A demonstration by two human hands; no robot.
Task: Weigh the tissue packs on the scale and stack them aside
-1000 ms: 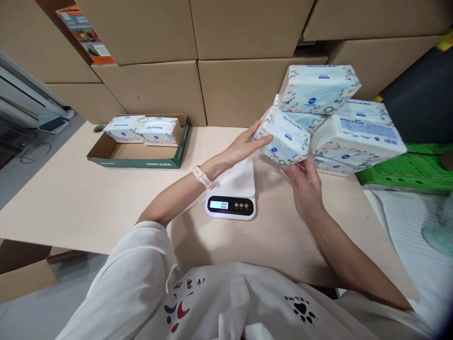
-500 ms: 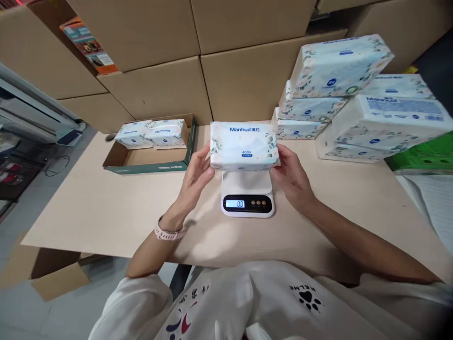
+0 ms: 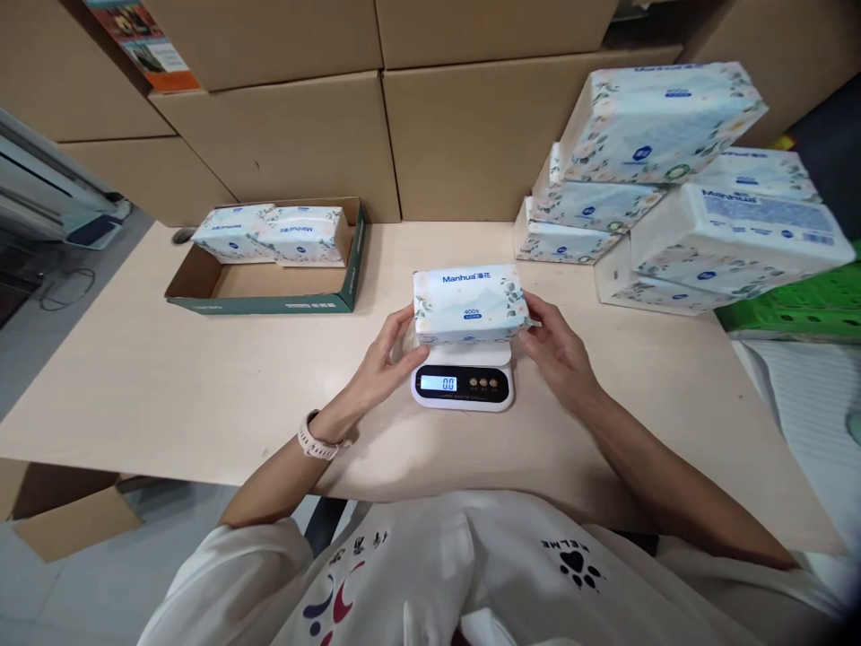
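A white tissue pack [image 3: 470,303] with blue lettering rests on the platform of a small white kitchen scale [image 3: 463,386], whose display reads 0.0. My left hand [image 3: 383,357] grips the pack's left end and my right hand [image 3: 555,345] grips its right end. Both hands curl round the pack's sides. A pink watch sits on my left wrist.
A stack of several tissue packs [image 3: 673,188] stands at the table's back right. An open green-edged cardboard tray [image 3: 269,292] holding two packs [image 3: 273,233] lies at the back left. Large brown cartons [image 3: 336,117] form a wall behind the table. A green crate [image 3: 800,301] sits at the far right.
I took a pack from the right-hand stack, carried it to the middle between both hands, and lowered it onto the scale.
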